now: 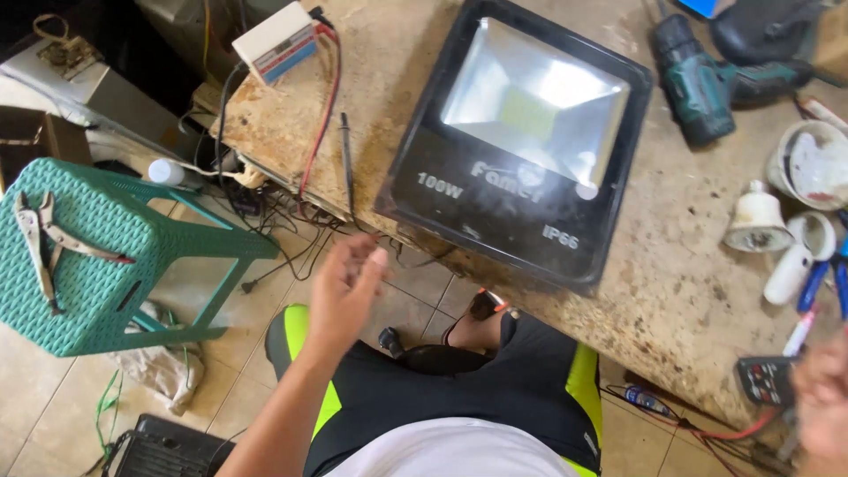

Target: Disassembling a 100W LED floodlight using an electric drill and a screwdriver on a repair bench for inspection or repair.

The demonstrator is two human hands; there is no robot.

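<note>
**Hands and bench items, head view**

Left hand [343, 291]: raised off the counter's [689, 291] near edge, fingers loosely spread, holding nothing. Nearest item: large black square metal floodlight with a silver reflector and glass front [521, 141], lying face-up on the counter, its lower left corner just beside the fingertips, not touching.

Right hand [821, 389]: blurred at the lower right frame edge; cannot tell whether it is spread or gripping. It sits just beside a small black handheld meter with red buttons [764, 380] at the counter's edge.

Counter: worn, stained stone-like slab. Also on it: a thin black probe lead [347, 159] left of the floodlight; a white box-shaped unit with red and black wires [278, 40] at the far left corner; a dark green cordless drill [698, 79] to the right of the floodlight; a white lamp base [756, 221] near the right edge.

Floor, left: teal woven-pattern plastic stool [97, 256] carrying metal pliers [40, 243].
</note>
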